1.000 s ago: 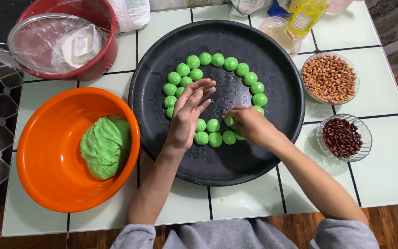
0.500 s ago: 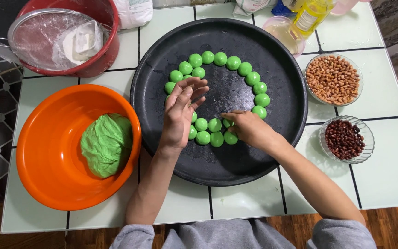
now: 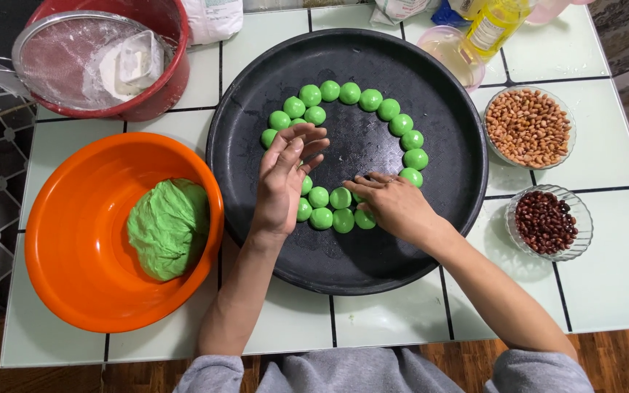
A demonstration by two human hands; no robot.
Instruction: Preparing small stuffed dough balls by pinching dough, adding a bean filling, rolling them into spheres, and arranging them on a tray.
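Observation:
A round black tray (image 3: 445, 94) holds several small green dough balls (image 3: 349, 92) laid out in a ring. My left hand (image 3: 285, 178) hovers flat over the ring's left side, fingers straight and slightly apart, holding nothing. My right hand (image 3: 391, 204) rests palm down on the tray at the ring's lower right, its fingertips touching the balls near the bottom of the ring (image 3: 341, 198). Whether a ball sits under its fingers is hidden.
An orange basin (image 3: 74, 240) at the left holds a lump of green dough (image 3: 169, 227). A red bowl with a sieve (image 3: 92, 54) stands at the back left. Glass bowls of peanuts (image 3: 529, 127) and dark beans (image 3: 546, 222) sit at the right. A yellow oil bottle (image 3: 493, 25) is behind.
Both hands shifted slightly along the lower part of the ring; my right hand slid left toward the bottom balls and flattened. The camera view moved down a little.

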